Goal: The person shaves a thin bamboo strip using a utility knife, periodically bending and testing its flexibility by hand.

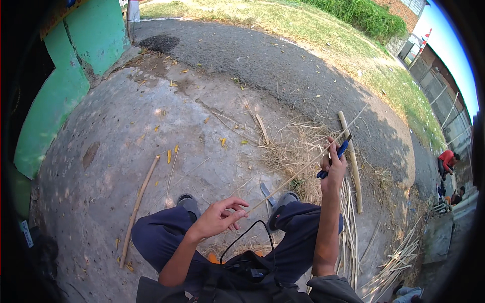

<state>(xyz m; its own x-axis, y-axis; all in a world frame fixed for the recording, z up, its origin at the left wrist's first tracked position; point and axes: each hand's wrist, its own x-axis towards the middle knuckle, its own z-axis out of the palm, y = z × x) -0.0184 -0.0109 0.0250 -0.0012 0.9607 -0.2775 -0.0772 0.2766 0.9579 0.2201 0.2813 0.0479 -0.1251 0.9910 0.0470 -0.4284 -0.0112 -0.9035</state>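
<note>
A long, thin bamboo strip [298,174] slants up and to the right in front of me. Its near end meets the fingertips of my left hand [221,218], where thumb and fingers come together on it. My right hand [334,166], raised farther out, is closed around a blue utility knife [342,148] with a dark tip pointing away. The strip runs across the same hand, at its fingers, beside the knife. On the ground near my right shoe lies a wide knife blade [268,194]; its handle is hidden.
Bamboo shavings [295,146] are heaped ahead. A thick pole [352,161] lies to the right, near several split strips [348,227] and another strip pile [399,262]. At left rests a stick [139,212]. A green wall [76,76] stands far left; a person in red [446,160] sits far right.
</note>
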